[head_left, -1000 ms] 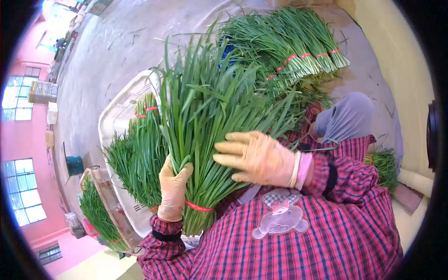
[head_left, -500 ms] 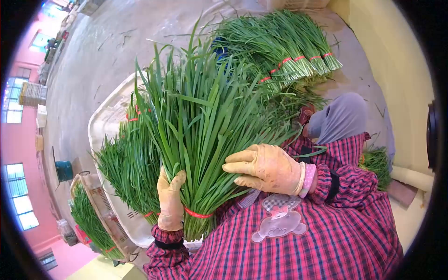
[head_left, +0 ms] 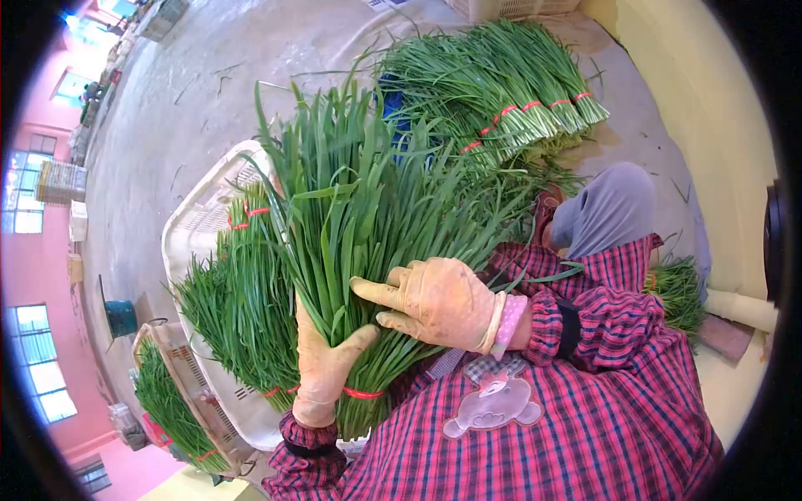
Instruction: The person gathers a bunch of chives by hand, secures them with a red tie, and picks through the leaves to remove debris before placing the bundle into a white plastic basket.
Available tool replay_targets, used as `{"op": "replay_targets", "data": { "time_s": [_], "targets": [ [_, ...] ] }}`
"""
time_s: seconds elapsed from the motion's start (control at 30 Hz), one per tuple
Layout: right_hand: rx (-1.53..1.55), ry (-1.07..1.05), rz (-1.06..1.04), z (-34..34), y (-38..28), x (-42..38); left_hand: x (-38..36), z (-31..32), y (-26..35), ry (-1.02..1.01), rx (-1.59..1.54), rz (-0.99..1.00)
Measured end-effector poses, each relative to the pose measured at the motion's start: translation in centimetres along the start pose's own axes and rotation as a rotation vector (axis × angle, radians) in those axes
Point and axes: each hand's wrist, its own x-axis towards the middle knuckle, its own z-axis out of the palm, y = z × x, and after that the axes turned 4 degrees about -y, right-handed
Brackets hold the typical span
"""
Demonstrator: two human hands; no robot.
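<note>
A thick bunch of garlic chives (head_left: 351, 225) stands tilted in front of me, its stems bound low down by a red band (head_left: 363, 393). My gloved left hand (head_left: 324, 367) is closed around its left side above the band, the thumb laid across the leaves and the other fingers hidden behind. Against the right side of the leaves rests my gloved right hand (head_left: 443, 305). Its index finger and thumb reach out apart over the leaves, while the other fingers are bent.
Banded bunches (head_left: 242, 309) lie in a white plastic basket (head_left: 180, 221) to the left. Beyond it stands a second crate (head_left: 180, 376) of chives. More tied bunches (head_left: 501, 83) are piled on the floor ahead. A yellow wall (head_left: 710, 125) runs along the right.
My left hand has shifted right and its thumb now lies further across the bunch. My right hand has moved left and up over the leaves, bending some fingers. Leaf tops are gathered closer.
</note>
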Motion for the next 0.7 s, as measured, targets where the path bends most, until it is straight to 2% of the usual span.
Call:
{"op": "replay_targets", "data": {
  "time_s": [0.07,0.1,0.23,0.3,0.37,0.47,0.5,0.6,0.7],
  "targets": [
    [-0.032,0.012,-0.024,0.4,0.0,-0.1,0.7,-1.2,-0.6,0.005,-0.122,-0.139],
    [-0.030,0.014,-0.029,0.6,0.3,-0.3,0.8,-1.5,-0.5,0.041,-0.087,-0.164],
    [0.089,-0.021,0.034,0.2,1.1,-1.3,0.8,-2.4,-1.4,0.080,-0.150,-0.149],
    [0.249,0.020,0.068,-0.1,1.3,-1.3,0.7,-2.4,-1.6,0.090,-0.173,-0.147],
    [0.227,0.064,0.005,-0.6,1.7,-0.4,0.6,-2.1,-1.5,0.134,-0.169,-0.145],
    [0.176,0.222,0.103,-1.3,2.0,1.4,0.4,-1.9,-1.5,0.131,-0.150,-0.100],
    [0.156,0.188,0.167,-1.2,2.5,2.0,0.4,-1.9,-1.7,0.129,-0.150,-0.096],
    [0.091,0.207,0.132,-0.2,3.8,3.5,0.5,-1.9,-1.8,0.141,-0.187,-0.124],
    [0.101,0.080,0.124,0.1,4.0,4.1,0.6,-2.1,-2.1,0.129,-0.203,-0.118]
  ]
}}
